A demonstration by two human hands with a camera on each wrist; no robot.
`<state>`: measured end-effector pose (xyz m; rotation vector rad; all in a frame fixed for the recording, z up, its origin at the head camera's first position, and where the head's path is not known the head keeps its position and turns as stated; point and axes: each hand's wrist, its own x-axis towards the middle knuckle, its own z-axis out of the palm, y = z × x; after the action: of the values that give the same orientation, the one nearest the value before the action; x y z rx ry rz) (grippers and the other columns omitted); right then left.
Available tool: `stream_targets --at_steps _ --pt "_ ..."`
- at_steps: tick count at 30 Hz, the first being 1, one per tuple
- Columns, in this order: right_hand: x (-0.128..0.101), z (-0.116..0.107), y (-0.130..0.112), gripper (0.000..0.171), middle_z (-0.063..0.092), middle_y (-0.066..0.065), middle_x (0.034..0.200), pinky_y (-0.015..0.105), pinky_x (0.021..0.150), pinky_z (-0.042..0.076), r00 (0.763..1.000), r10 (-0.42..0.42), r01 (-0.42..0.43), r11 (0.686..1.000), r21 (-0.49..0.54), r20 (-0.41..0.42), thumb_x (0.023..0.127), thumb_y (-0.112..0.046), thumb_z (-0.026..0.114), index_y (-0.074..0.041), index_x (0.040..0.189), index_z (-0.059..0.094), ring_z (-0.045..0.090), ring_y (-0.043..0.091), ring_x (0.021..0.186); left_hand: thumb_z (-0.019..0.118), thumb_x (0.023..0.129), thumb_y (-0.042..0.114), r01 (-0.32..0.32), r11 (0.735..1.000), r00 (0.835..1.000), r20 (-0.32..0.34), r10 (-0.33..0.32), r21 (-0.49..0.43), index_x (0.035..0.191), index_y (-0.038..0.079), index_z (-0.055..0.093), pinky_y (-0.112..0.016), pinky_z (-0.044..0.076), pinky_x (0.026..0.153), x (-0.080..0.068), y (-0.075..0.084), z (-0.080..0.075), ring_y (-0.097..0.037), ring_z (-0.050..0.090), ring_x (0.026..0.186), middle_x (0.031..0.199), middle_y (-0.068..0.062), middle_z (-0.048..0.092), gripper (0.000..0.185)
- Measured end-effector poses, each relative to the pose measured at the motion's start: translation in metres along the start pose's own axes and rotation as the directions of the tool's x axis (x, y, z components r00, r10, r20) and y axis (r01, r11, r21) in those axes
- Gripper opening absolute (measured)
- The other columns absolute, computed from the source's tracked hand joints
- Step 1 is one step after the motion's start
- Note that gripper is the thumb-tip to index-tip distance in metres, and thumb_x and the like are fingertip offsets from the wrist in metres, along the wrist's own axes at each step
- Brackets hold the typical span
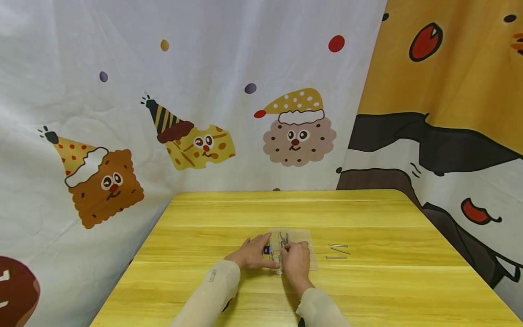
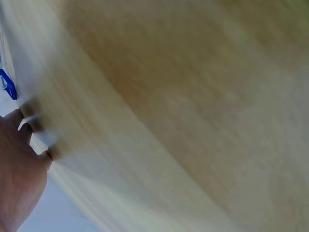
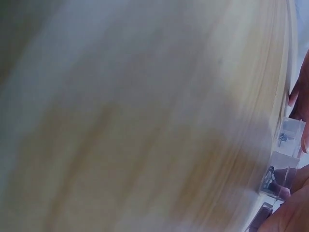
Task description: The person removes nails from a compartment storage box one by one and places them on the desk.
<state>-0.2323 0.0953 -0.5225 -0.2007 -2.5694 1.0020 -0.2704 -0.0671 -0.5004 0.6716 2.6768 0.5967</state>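
Observation:
A small clear plastic compartment box [image 1: 274, 240] lies on the table with its see-through lid [image 1: 307, 236] folded out to the right. Slim metal nails [image 1: 284, 237] fill part of it. My left hand [image 1: 252, 255] grips the box from its left side, fingers at the far corner and thumb along the near edge, around a blue latch [image 1: 267, 250]. Bent fingers of my right hand [image 1: 297, 264] reach down into the right-hand compartments; I cannot tell whether they pinch a nail. In the right wrist view, those fingertips show through the clear box wall [image 3: 285, 162].
Three loose nails, a far one [image 1: 338, 245], a slanted middle one [image 1: 340, 250] and a near one [image 1: 336, 258], lie right of the lid. The yellow wood-grain table [image 1: 229, 209] backs onto a cartoon-printed curtain [image 1: 229, 59].

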Motion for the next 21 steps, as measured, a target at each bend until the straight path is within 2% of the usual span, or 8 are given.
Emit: stream_targets --at_steps 21 --pt "0.0000 -0.0040 -0.0043 0.009 0.054 0.015 0.089 0.047 0.071 0.053 0.999 0.007 -0.005 0.999 -0.048 0.032 0.085 -0.006 0.072 0.001 0.081 0.077 0.057 0.033 0.079 0.068 0.080 0.070 0.005 1.000 1.000 -0.012 -0.005 0.000 0.161 0.016 0.015 -0.052 0.010 0.120 -0.0002 0.0015 0.0001 -0.027 0.022 0.148 0.161 -0.007 0.027 0.111"
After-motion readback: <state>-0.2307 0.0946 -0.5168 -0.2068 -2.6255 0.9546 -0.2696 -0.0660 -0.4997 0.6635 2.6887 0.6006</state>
